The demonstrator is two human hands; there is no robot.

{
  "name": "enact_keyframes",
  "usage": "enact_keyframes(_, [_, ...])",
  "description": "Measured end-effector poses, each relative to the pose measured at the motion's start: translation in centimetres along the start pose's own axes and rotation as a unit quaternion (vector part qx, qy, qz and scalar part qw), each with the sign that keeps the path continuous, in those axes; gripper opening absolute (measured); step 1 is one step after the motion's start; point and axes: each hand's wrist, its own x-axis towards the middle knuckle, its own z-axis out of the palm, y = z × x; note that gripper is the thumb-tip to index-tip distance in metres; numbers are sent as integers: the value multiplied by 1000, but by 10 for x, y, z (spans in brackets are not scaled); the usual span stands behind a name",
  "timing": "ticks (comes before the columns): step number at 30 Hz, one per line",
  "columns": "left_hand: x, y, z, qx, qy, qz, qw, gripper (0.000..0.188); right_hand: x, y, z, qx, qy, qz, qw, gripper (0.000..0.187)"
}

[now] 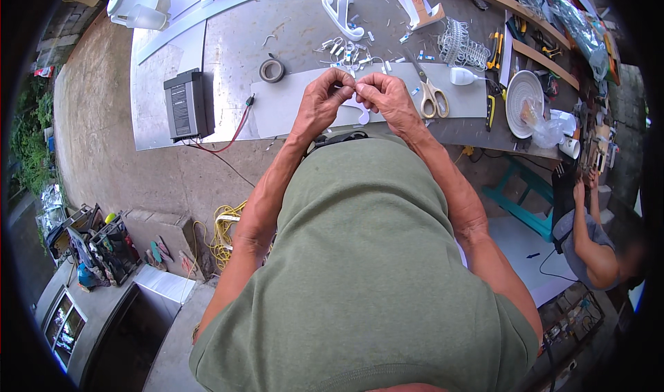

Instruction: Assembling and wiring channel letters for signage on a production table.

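Observation:
My left hand (323, 100) and my right hand (389, 99) meet over the near part of the table, thumbs and forefingers pinched with the tips almost touching. Whatever sits between them is too small to make out. Below the hands, partly hidden by them, lies a white curved piece (364, 117) on a pale grey sheet (456, 101). Just past my fingertips small white modules on thin wires (337, 48) are strewn in a loose cluster. Scissors (432, 98) with beige handles rest right of my right hand.
A black power supply box (188, 108) with red leads and a tape roll (272, 70) lie left. White letter-shaped pieces (339, 15) are at the back. Coiled module strings (462, 44), a glue bottle (463, 76) and a round basket (524, 101) stand right. Another person (588, 243) works far right.

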Motion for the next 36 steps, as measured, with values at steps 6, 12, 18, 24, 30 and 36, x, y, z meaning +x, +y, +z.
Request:
enact_keyframes(6, [-1, -12, -4, -206, -45, -41, 977, 7, 3, 3, 2, -65, 26, -24, 997, 17])
enact_keyframes(12, [-2, -5, -2, -249, -27, -81, 965, 11, 0, -5, 3, -44, 18, -12, 999, 16])
enact_keyframes(18, [-2, -6, -4, -277, -24, -90, 956, 12, 1, -2, -1, -19, -7, -15, 1000, 15])
enact_keyframes(24, [-1, -12, -7, -307, -36, -88, 947, 12, 1, 2, -4, 28, -34, -23, 999, 13])
enact_keyframes(30, [0, -16, -10, -317, -26, -87, 944, 15, 1, 1, -3, 35, -8, -15, 999, 13])
enact_keyframes(36, [-2, 1, -3, -303, -6, -78, 950, 30, 2, -1, -6, 15, 11, -9, 1000, 14])
